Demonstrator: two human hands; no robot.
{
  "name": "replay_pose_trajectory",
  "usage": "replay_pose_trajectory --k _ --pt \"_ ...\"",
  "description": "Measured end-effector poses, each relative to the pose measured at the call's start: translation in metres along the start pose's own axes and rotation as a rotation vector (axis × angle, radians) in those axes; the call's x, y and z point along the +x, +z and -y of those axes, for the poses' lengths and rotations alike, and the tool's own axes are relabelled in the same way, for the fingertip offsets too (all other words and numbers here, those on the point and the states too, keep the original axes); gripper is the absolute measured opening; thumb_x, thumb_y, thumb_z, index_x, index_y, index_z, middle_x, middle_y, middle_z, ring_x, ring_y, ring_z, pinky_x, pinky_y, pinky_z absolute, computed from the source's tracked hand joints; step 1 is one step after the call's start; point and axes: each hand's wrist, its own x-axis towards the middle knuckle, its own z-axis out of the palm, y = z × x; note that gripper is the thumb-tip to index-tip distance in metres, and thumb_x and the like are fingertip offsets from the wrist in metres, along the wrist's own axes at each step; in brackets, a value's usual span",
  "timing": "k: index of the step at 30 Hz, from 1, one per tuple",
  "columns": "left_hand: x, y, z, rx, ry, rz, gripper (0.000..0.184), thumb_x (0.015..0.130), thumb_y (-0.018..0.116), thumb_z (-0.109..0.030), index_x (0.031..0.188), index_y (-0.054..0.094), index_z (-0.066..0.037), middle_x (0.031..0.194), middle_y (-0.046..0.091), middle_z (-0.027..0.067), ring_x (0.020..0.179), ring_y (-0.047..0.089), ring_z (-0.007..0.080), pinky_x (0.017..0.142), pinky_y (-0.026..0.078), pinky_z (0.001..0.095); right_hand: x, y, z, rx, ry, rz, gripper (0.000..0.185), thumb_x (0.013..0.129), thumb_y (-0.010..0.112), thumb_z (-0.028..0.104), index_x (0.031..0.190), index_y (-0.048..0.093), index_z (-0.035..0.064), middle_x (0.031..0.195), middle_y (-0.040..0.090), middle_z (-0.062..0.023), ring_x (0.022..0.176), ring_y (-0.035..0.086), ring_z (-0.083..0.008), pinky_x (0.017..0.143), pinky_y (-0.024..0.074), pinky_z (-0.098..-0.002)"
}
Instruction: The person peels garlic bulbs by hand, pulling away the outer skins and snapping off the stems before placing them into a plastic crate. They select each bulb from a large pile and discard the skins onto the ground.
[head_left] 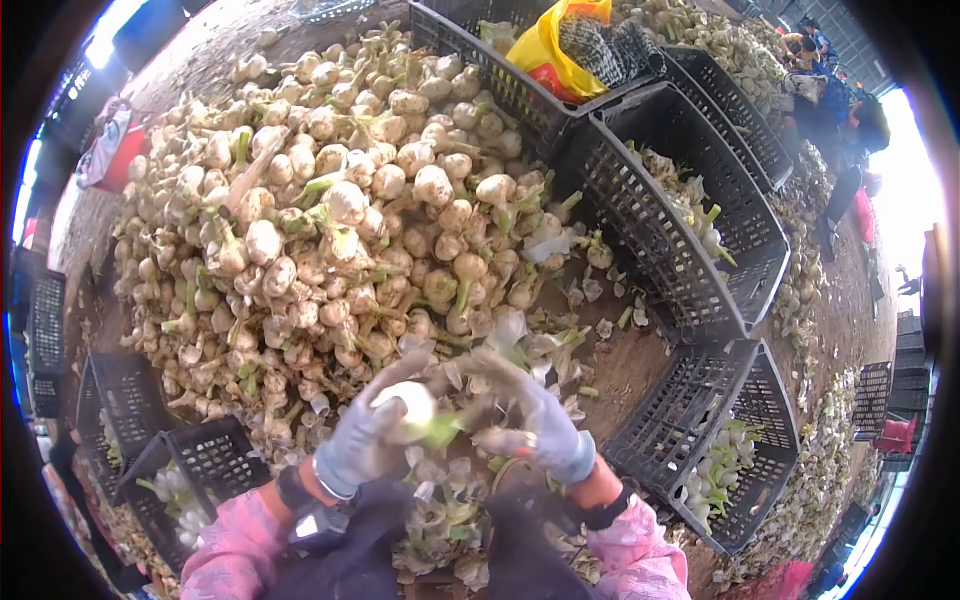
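Note:
A clean white garlic bulb (410,408) with a short green stem pointing right sits in my gloved left hand (355,435), whose fingers close round it. My gloved right hand (545,425) is just to the right of the stem, motion-blurred, its thumb and fingers apart with nothing visible between them. Directly beyond both hands rises a large heap of soil-stained garlic bulbs (330,215), many with cut green stems. Loose papery garlic skins (440,525) lie on the ground between my legs.
Black plastic crates stand on the right; the nearest crate (680,420) and the middle crate (660,220) hold trimmed garlic. A yellow bag (545,50) rests in a far crate. More crates (220,455) are at lower left, a red bucket (125,155) at upper left. People work at far right.

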Motion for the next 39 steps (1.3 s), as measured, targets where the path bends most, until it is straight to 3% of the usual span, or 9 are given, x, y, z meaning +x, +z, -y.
replay_pose_trajectory --k 2,7,11,15,21,23,28,34,39 --pt "-0.005 -0.020 -0.018 0.096 0.105 -0.057 0.067 0.075 0.079 -0.023 0.130 0.049 0.001 0.111 0.065 0.0158 0.092 0.069 0.0318 0.065 0.061 0.0387 0.041 -0.043 -0.013 -1.001 -0.412 -0.137 0.049 0.081 0.069 0.006 0.129 0.057 0.0032 0.132 0.055 -0.0143 0.113 0.059 -0.0265 0.100 0.0468 -0.0361" --pt "-0.124 -0.028 -0.088 1.110 0.510 -0.688 0.054 0.079 0.063 -0.013 0.129 0.052 0.003 0.112 0.063 0.0108 0.102 0.061 0.0209 0.089 0.048 0.0303 0.135 -0.154 -0.027 -1.213 -0.158 -0.818 0.057 0.078 0.067 0.006 0.132 0.054 0.0150 0.133 0.054 -0.0130 0.115 0.058 -0.0348 0.101 0.0450 -0.0384" --pt "-0.271 -0.112 -0.133 2.579 0.001 -0.838 0.057 0.064 0.075 -0.020 0.115 0.058 -0.003 0.106 0.061 0.0175 0.107 0.053 0.0392 0.096 0.042 0.0477 0.186 -0.182 -0.037 -1.396 0.400 -0.760 0.070 0.078 0.068 0.022 0.142 0.040 0.0213 0.148 0.041 -0.0100 0.125 0.052 -0.0322 0.100 0.0447 -0.0406" --pt "-0.237 -0.070 -0.127 2.193 0.369 -0.700 0.047 0.070 0.072 -0.016 0.113 0.060 -0.001 0.113 0.061 0.0187 0.115 0.053 0.0368 0.100 0.041 0.0451 0.177 -0.171 -0.052 -1.470 0.378 -0.748 0.064 0.077 0.069 0.022 0.137 0.045 0.0213 0.145 0.044 -0.0116 0.128 0.049 -0.0306 0.102 0.0422 -0.0417" --pt "-0.055 -0.005 -0.070 1.200 0.285 -0.041 0.072 0.090 0.062 -0.046 0.144 0.038 -0.004 0.135 0.052 0.0178 0.117 0.057 0.0282 0.097 0.049 0.0442 0.067 -0.057 -0.064 -1.165 -0.654 -0.768 0.046 0.078 0.070 0.009 0.120 0.049 0.0069 0.114 0.055 -0.0129 0.107 0.053 -0.0299 0.090 0.0420 -0.0405" --pt "-0.001 0.018 -0.042 1.159 0.283 0.174 0.092 0.090 0.060 -0.052 0.151 0.013 -0.001 0.149 0.028 0.0213 0.128 0.044 0.0298 0.103 0.043 0.0468 0.035 -0.010 -0.056 -1.180 -0.667 -0.663 0.055 0.078 0.074 0.013 0.125 0.047 0.0062 0.116 0.053 -0.0155 0.111 0.050 -0.0317 0.090 0.0429 -0.0406" --pt "0.028 0.037 0.009 0.441 0.103 0.104 0.081 0.086 0.073 -0.026 0.146 0.026 0.002 0.135 0.042 0.0113 0.122 0.044 0.0181 0.104 0.041 0.0322 0.001 0.032 -0.030 -0.996 -0.555 -0.345 0.051 0.075 0.072 0.005 0.123 0.055 0.0025 0.122 0.058 -0.0118 0.111 0.059 -0.0308 0.097 0.0449 -0.0428" --pt "0.004 0.045 0.017 1.700 0.648 0.112 0.098 0.071 0.085 -0.037 0.144 0.031 0.000 0.126 0.048 0.0180 0.112 0.053 0.0309 0.095 0.045 0.0401 -0.042 0.022 -0.019 -0.017 0.058 -0.460 0.037 0.093 0.065 0.015 0.125 0.054 -0.0003 0.114 0.062 -0.0074 0.105 0.057 -0.0126 0.092 0.0471 -0.0270" --pt "0.007 0.050 0.028 1.676 0.795 0.245 0.101 0.062 0.088 -0.033 0.142 0.035 -0.002 0.125 0.048 0.0208 0.108 0.053 0.0397 0.092 0.046 0.0435 -0.040 0.025 -0.024 0.025 0.096 -0.373 0.036 0.091 0.069 0.012 0.123 0.058 0.0006 0.112 0.065 -0.0040 0.099 0.058 -0.0103 0.089 0.0472 -0.0253"
